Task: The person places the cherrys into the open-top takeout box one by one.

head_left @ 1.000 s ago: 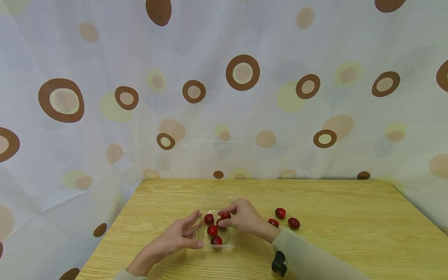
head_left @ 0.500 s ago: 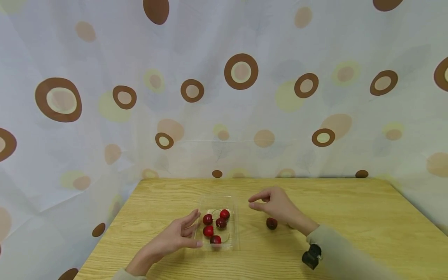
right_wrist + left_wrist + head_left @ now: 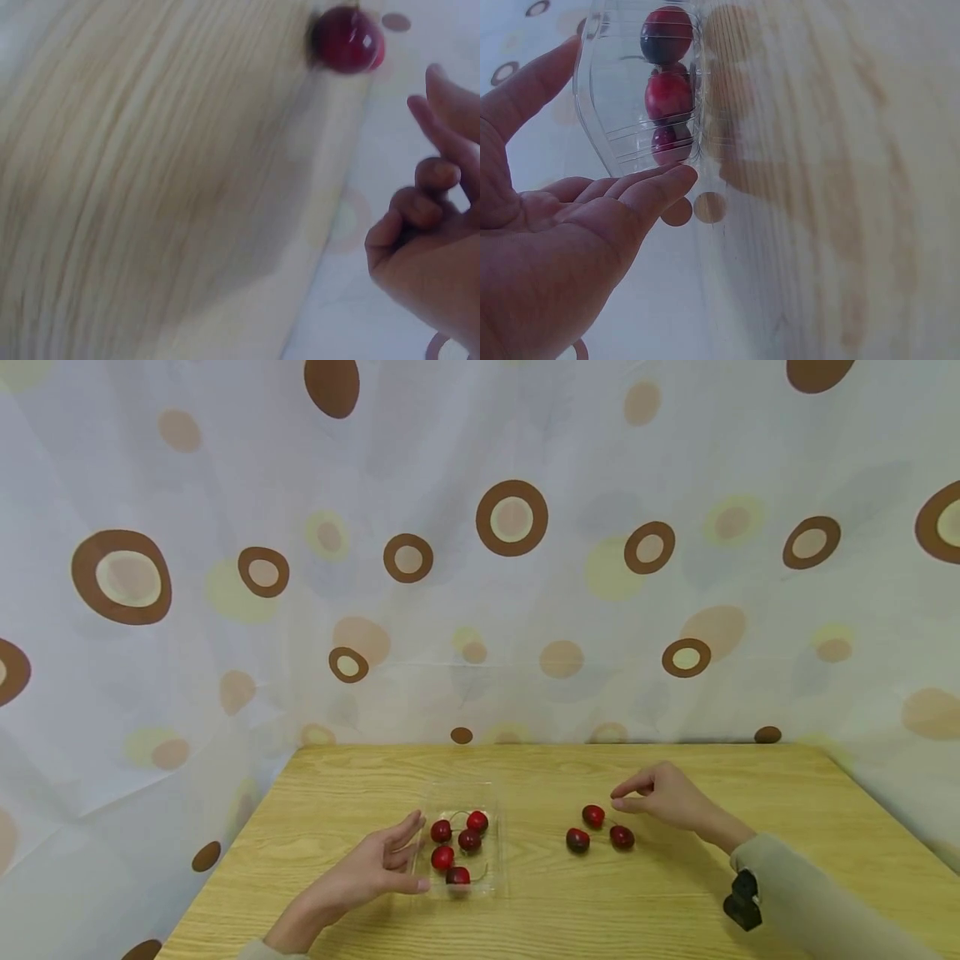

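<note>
A clear plastic box [image 3: 491, 852] holds several red cherries [image 3: 443, 858], some with thin stems. My left hand [image 3: 375, 864] lies along the box's left side, thumb near the front corner and fingers farther back. In the left wrist view its fingertips are right at the box wall, with cherries [image 3: 669, 96] showing through the plastic. To the right of the box lie three loose cherries [image 3: 622, 837]. Over the table beside them is my right hand [image 3: 675, 797], holding nothing. Its thumb and index finger reach out slightly apart, while the other fingers [image 3: 415, 206] are curled in.
The wooden table [image 3: 750, 827] extends to both sides of the box. A white curtain [image 3: 555, 610] with brown and yellow circles hangs behind its far edge. A dark device [image 3: 742, 900] sits on the right wrist.
My right hand has moved from inside the box, back over the loose cherries and on to their right. The cherries inside remain in place, and my left hand has stayed at the box.
</note>
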A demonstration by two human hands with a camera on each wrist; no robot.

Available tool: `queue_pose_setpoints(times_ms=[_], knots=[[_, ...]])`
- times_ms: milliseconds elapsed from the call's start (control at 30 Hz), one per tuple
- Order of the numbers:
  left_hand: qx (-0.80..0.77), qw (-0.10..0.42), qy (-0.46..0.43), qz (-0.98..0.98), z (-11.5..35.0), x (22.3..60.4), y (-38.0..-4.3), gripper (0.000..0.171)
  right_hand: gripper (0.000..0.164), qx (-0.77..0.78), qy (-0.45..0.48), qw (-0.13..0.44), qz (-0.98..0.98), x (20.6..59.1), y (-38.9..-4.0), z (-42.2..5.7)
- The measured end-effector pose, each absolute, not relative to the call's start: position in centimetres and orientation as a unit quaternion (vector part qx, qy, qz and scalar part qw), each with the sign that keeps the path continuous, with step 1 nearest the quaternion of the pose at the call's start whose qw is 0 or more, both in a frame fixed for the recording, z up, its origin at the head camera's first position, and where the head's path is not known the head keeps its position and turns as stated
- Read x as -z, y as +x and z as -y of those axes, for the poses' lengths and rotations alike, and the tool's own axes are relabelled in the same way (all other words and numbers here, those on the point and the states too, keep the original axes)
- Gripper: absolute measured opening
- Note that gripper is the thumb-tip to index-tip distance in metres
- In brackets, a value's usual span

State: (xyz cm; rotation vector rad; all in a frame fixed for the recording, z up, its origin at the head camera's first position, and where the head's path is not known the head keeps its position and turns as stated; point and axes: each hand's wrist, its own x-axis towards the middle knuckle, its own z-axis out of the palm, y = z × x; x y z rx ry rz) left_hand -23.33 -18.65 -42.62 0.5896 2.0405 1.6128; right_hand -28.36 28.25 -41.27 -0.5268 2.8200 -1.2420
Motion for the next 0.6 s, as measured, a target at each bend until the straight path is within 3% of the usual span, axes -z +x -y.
queue_pose_setpoints(times_ms=[200,600], knots=[[-0.585,0.234,0.215,-0.746,18.7,42.6,-23.2,0.099,0.022,0.402,-0.219,0.053,-0.888,42.4,-29.6,-30.0],[-0.588,0.234,0.219,-0.743,18.7,42.6,-23.2,0.1,0.014,0.403,-0.243,0.089,-0.878,44.0,-31.1,-30.6]])
